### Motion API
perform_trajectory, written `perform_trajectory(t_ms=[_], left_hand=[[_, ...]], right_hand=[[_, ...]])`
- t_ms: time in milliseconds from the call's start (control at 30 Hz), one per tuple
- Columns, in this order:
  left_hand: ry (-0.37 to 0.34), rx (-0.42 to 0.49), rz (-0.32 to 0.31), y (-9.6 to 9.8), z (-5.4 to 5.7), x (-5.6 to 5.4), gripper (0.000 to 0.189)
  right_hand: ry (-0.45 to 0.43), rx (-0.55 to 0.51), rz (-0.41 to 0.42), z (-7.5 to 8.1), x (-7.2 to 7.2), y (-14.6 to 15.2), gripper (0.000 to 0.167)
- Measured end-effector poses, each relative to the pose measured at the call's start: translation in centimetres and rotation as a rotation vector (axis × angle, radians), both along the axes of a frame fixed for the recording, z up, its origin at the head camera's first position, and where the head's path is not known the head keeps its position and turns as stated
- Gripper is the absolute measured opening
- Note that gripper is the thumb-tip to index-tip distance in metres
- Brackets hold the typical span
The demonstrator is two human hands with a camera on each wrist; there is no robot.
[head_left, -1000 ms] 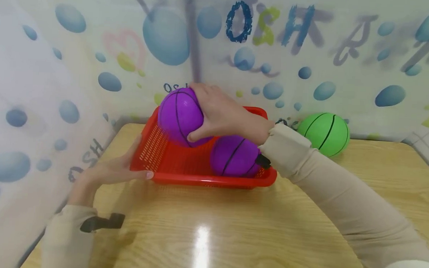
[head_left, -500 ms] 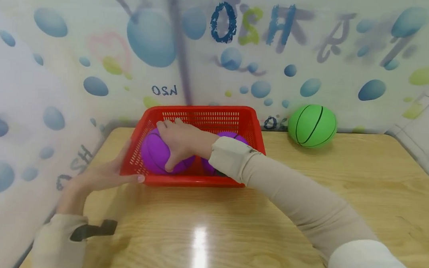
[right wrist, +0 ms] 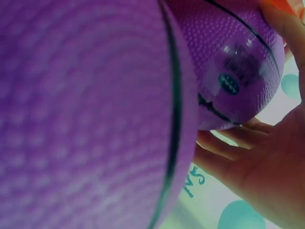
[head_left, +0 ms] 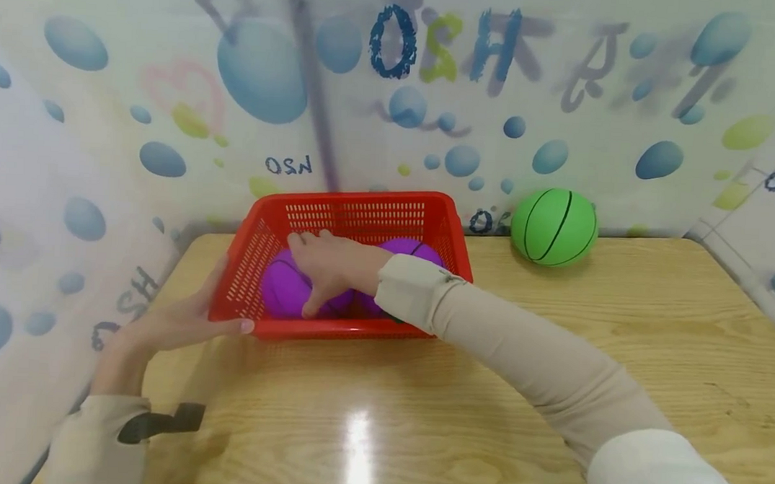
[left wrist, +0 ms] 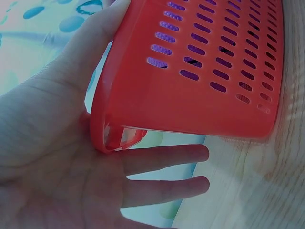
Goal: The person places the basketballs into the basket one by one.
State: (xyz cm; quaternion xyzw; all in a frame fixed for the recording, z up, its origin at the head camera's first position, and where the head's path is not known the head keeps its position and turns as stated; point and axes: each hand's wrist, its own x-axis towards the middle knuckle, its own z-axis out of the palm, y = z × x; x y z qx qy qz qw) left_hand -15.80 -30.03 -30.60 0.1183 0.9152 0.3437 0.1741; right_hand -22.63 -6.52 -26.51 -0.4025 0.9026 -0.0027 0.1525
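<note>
In the head view a red slotted plastic basket (head_left: 338, 331) stands on the table with two purple toy basketballs in it. My right hand (head_left: 331, 266) is inside, its fingers and thumb spread round the left purple ball (head_left: 280, 293). The right wrist view shows this gripped ball (right wrist: 238, 57) beyond the other purple ball, which fills the near side. That right purple ball (head_left: 412, 249) is partly covered by my forearm. My left hand (head_left: 172, 324) braces the basket's left end, thumb near the front corner. In the left wrist view its fingers (left wrist: 167, 192) stick out straight past the rim.
A green toy basketball (head_left: 553, 227) sits on the wooden table (head_left: 484, 419) right of the basket, close to the back wall. Printed walls (head_left: 474, 51) with blue dots and letters rise behind and on the left.
My right hand has brought its purple ball down from above the basket into the left end. The left hand stays at the basket's side. The head view has shifted slightly.
</note>
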Motion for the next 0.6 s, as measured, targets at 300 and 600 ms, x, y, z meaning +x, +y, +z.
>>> perform_trajectory(t_ms=[300,600], left_hand=[[-0.008,-0.019,0.021,0.2,-0.2,0.2,0.109],[0.002,-0.002,-0.001,0.1,0.0,0.0,0.11]], right_hand=[[-0.033,-0.161,-0.056,2.3,-0.6,3.8,0.106],[0.037,-0.344,-0.237,5.6,-3.0,14.9,0.093]])
